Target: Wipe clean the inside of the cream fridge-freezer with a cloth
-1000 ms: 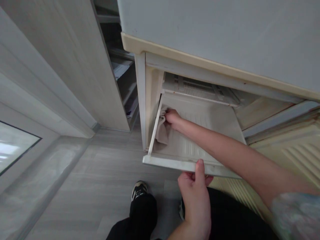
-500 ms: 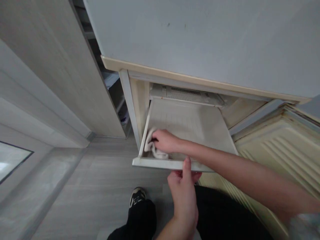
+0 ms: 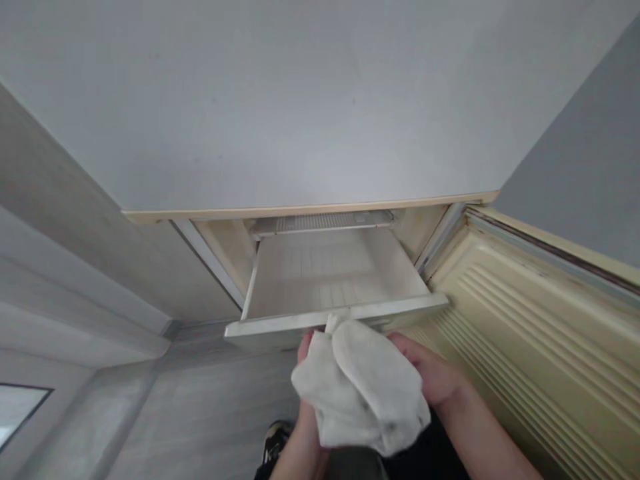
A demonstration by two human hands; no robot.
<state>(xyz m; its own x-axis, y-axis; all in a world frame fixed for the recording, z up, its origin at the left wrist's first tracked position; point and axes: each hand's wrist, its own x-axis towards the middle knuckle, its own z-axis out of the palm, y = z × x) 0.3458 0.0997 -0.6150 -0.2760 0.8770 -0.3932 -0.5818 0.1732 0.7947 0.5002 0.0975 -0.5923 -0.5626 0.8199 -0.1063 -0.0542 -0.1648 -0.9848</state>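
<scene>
A crumpled white cloth (image 3: pixel 365 383) is bunched up between my two hands, just in front of the pulled-out drawer. My left hand (image 3: pixel 309 420) is at the cloth's left side, closed on it, with most fingers hidden beneath the fabric. On the right edge, my right hand (image 3: pixel 433 370) grips the cloth, its fingertips also covered. The white drawer (image 3: pixel 320 263) juts out of the open fridge compartment, its ribbed bottom showing. Its front rim (image 3: pixel 280 325) lies right behind the cloth; whether a finger touches it is hidden.
The fridge's open door (image 3: pixel 530 320), yellowed and ridged inside, stands to the right. Above the drawer is a vented panel (image 3: pixel 325 222), under the broad white fridge top (image 3: pixel 300 113). Grey floor (image 3: pixel 200 400) lies to the left, with a shoe (image 3: pixel 276 440) below.
My right hand has lifted the cloth from the drawer's left front corner and brought it in front of the drawer. My left hand has left the drawer's rim for the cloth. The view has shifted.
</scene>
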